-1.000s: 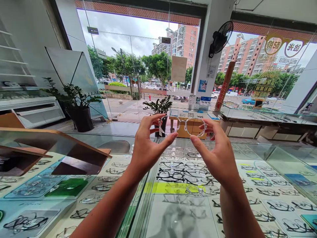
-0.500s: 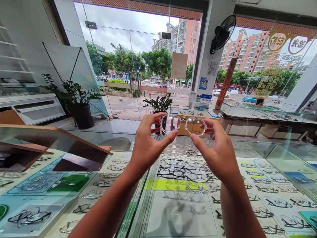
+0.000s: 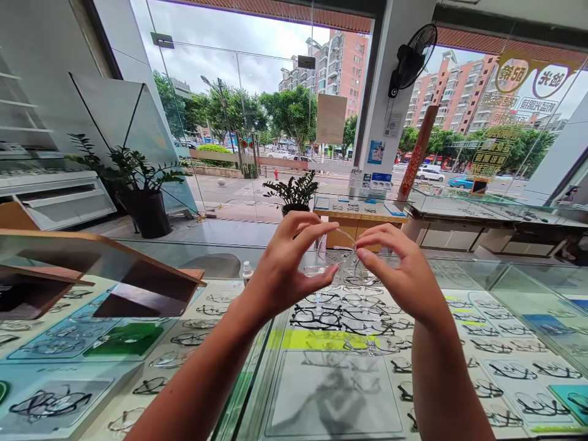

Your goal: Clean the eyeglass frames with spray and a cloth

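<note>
A pair of clear-framed eyeglasses (image 3: 348, 236) is held up above the glass counter, turned so that its front no longer faces me squarely. My left hand (image 3: 294, 263) has the frame between a fingertip above and the thumb below. At the frame's right side, my right hand (image 3: 404, 269) pinches it between thumb and fingers. Part of the frame is hidden behind my left fingers, and its thin clear edges are hard to trace. Below my hands, rows of eyeglasses (image 3: 316, 317) lie inside the glass display case (image 3: 335, 392).
A wooden stand (image 3: 151, 263) rises over the counter at left, with a small white-capped bottle (image 3: 247, 271) near it. Potted plants (image 3: 149, 211) stand beyond, before the glass front. A wall fan (image 3: 411, 58) hangs on the pillar. Another display counter (image 3: 459, 208) is at the back right.
The eyeglasses have turned from facing me flat to an angled position. My right hand has moved slightly left and my left fingers reach further right, so the hands are closer together.
</note>
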### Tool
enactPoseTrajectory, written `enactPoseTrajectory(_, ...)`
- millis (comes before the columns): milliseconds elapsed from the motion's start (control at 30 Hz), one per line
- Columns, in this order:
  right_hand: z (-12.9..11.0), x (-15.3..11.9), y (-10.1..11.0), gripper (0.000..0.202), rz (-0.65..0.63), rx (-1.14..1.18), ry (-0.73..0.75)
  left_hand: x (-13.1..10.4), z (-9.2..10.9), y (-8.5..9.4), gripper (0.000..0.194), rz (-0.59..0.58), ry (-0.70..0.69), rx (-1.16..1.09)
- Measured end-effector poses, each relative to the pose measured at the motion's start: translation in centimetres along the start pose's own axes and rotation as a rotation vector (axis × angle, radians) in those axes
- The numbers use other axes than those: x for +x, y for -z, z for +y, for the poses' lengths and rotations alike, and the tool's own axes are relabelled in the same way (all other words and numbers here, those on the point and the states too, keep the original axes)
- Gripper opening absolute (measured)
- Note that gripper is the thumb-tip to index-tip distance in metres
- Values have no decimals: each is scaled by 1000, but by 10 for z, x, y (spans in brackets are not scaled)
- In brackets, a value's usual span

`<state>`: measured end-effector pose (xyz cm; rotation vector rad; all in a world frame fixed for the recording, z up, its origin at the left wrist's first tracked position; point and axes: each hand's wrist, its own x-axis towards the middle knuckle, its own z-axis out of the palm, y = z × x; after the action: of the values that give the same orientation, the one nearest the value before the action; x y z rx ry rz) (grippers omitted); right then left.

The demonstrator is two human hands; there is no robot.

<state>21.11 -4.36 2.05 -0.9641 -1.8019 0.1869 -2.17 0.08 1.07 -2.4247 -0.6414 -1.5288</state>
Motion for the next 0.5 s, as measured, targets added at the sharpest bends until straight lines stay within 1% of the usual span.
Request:
enactPoseTrajectory(100,2,1,2,14,-97,76,-14,0,-1,2,67,-9,-32,-40)
enactPoseTrajectory(233,4,3,8,23,-246,195,-40,2,0,5,67,-30,2,-79)
enactPoseTrajectory(400,6,4,9,26,-309,228,-59,2,-3,9,66,-109,22,-175)
enactPoseTrajectory(500,4,4,9,24,-340,208,-22,3,-6,11,69,-150,24,-244)
